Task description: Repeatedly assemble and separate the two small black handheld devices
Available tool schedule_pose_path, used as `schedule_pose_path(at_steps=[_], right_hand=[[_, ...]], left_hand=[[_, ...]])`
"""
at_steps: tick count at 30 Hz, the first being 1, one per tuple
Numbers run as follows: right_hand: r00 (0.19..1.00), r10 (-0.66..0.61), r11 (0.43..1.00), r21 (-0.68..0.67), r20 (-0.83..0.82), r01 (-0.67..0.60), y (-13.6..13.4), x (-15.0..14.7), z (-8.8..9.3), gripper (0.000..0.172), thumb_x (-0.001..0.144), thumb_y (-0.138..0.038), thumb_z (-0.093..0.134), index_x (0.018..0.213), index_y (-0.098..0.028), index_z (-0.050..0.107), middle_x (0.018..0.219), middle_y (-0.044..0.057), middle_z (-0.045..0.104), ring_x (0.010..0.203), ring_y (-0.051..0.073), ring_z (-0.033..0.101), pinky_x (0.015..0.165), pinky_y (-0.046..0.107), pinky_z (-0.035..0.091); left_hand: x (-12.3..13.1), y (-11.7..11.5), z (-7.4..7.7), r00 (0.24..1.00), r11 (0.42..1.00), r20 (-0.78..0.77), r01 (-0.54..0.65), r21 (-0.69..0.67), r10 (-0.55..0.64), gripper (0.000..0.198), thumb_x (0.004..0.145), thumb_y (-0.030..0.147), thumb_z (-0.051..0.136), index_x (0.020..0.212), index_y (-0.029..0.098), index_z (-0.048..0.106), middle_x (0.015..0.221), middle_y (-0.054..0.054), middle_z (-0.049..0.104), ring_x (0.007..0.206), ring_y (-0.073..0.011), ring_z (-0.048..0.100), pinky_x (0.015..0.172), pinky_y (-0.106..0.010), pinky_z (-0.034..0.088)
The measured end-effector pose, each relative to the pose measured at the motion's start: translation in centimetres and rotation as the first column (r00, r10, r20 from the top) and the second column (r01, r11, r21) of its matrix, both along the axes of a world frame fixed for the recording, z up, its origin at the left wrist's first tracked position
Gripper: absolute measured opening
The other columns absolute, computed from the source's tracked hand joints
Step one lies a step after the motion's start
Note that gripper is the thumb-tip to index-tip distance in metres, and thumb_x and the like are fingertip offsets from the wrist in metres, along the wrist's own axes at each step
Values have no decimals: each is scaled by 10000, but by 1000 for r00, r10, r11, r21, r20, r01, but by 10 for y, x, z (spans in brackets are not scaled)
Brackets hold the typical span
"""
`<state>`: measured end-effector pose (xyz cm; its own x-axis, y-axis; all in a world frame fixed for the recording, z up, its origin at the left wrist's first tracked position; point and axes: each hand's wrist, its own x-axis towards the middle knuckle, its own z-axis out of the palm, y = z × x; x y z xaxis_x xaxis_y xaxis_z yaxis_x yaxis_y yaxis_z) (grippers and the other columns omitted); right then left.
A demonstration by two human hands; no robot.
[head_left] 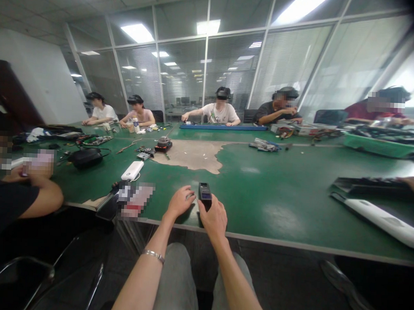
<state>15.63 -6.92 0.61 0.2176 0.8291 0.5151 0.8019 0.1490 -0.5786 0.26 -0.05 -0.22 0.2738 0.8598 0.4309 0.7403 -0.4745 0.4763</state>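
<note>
Fingers (214,202) of right hand (215,218) closed round a dark oblong device (204,190), thumb at its left side, by the near edge of the green counter (260,194). Left hand (180,202) just left of device, back upward, loosely bent; cannot tell whether it pinches anything. 2 forearms reach forward, 1 silvery bracelet (153,255) on left.

One head-worn view looks forward and down across the green table (281,185) — its near edge close
</note>
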Motion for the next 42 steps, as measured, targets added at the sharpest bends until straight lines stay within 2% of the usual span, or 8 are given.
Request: schedule_pose_path(at_steps=[3,7,9,14,22,27,34,42], right_hand=[[1000,4,1000,1,5,-4,1,0,-2,430,858,-440,467,1178,-160,534,1066,112,638,1023,237,543,871,340,383],[999,-53,998,16,-1,53,5,-1,-6,652,837,-508,489,1317,-70,431,1201,187,581,1118,277,506,929,370,372],[998,-63,998,23,-8,63,6,-1,-8,707,833,-528,490,1346,-52,397,1243,199,556,1146,286,489,946,378,367],[1000,22,999,33,-11,-21,8,2,-8,555,854,-482,469,1281,-128,478,1168,141,608,1085,251,526,919,360,377],[999,27,1000,-8,-23,-27,12,3,0,440,844,-450,487,1180,-172,548,1018,96,658,944,230,576,845,327,394],[997,21,1000,9,-77,-20,15,2,9,455,841,-484,474,1169,-182,562,1001,87,665,913,221,584,822,317,406],[982,-2,998,68,-191,16,19,15,23,568,832,-539,476,1262,-170,506,1124,116,631,996,234,575,863,334,411],[987,-104,993,43,-120,110,27,60,5,555,817,-517,497,1245,-165,521,1104,112,640,987,242,578,860,344,416]], left_hand=[[1,-3,2,1000,1000,-27,6,14,-6,296,895,361,513,1074,195,680,1304,-89,566,1210,-217,515,1052,-356,385],[2,-4,3,999,1000,-35,8,16,-8,300,900,364,505,1089,202,671,1305,-87,564,1212,-218,514,1051,-355,385],[2,-3,2,999,1000,-32,9,21,-8,308,899,367,505,1097,195,667,1306,-93,563,1212,-220,513,1051,-355,385],[1,-2,1,1000,1000,-31,5,20,-4,313,897,365,506,1113,200,661,1311,-90,559,1218,-220,508,1057,-358,379],[1,-2,1,999,1000,-32,4,25,-3,321,896,368,511,1125,198,657,1314,-93,556,1218,-222,508,1057,-357,381],[1,-1,0,1000,1000,-20,-6,21,6,311,892,361,522,1129,210,655,1311,-85,560,1217,-222,511,1059,-364,384],[0,-1,-2,1000,1000,-6,-5,19,5,330,886,377,533,1154,218,642,1314,-84,561,1231,-227,500,1066,-371,379],[0,-4,2,997,999,-69,41,31,-38,427,871,406,548,1249,210,574,1349,-92,532,1254,-234,476,1078,-389,351]])
